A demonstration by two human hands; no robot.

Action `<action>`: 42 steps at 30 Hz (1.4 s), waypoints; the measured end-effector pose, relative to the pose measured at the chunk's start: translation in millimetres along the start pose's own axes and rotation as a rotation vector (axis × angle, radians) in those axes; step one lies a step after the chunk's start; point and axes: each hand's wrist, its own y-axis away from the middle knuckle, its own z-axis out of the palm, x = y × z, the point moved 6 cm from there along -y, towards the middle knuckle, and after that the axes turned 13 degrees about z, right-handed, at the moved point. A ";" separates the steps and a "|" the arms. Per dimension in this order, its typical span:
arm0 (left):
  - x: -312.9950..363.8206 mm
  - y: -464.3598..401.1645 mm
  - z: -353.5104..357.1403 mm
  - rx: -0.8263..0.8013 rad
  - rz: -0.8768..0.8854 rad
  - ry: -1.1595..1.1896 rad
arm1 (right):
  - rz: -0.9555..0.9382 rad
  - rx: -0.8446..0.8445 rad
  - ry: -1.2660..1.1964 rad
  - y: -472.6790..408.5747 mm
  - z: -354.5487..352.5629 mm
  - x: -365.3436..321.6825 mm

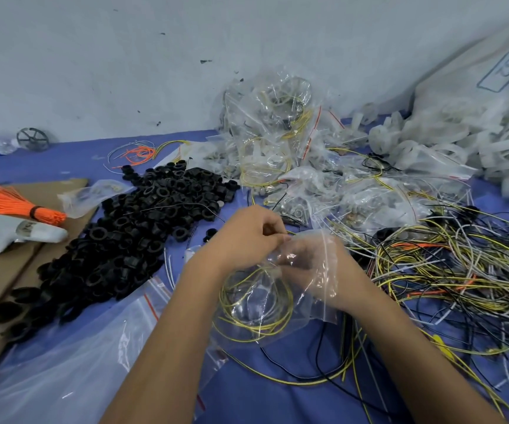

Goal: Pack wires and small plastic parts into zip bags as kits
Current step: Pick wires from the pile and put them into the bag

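You seal a clear plastic zip bag (273, 301) of coiled yellow wire (256, 304).
Left hand (247, 237) and right hand (314, 270) pinch its mouth; film's light, floppy, slippery, so hold the zip strip.

Visible body parts: two hands and two forearms, all uncovered. The left hand (247, 237) sits to the left of the clear zip bag (265, 304) and is bare from fingertips to wrist. The left forearm (167, 347), below and left of the bag, is bare skin down to the picture edge. The right hand (314, 264) is seen through the upper right part of the bag and is bare. The right forearm (415, 347), right of the bag, is likewise bare to the edge.
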 end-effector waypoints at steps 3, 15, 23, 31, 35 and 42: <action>0.9 -1.7 -0.7 0.042 0.013 -0.025 | 0.057 0.045 0.230 -1.6 0.6 5.5; 17.1 -4.5 -7.8 0.267 0.073 -0.042 | 0.110 -0.148 -0.205 0.3 13.8 4.7; 9.2 2.1 -23.3 0.499 -0.002 -0.102 | 0.151 0.223 -0.274 -4.7 -18.6 11.4; 14.5 5.1 -21.4 0.763 -0.004 0.162 | 0.187 -0.047 -0.224 -0.8 -2.7 5.0; 30.2 6.1 4.9 0.779 0.035 0.149 | 0.144 -0.200 -0.246 7.0 11.0 -8.8; 69.6 5.4 27.3 0.798 0.207 0.085 | 0.051 0.163 0.091 11.3 9.6 -9.2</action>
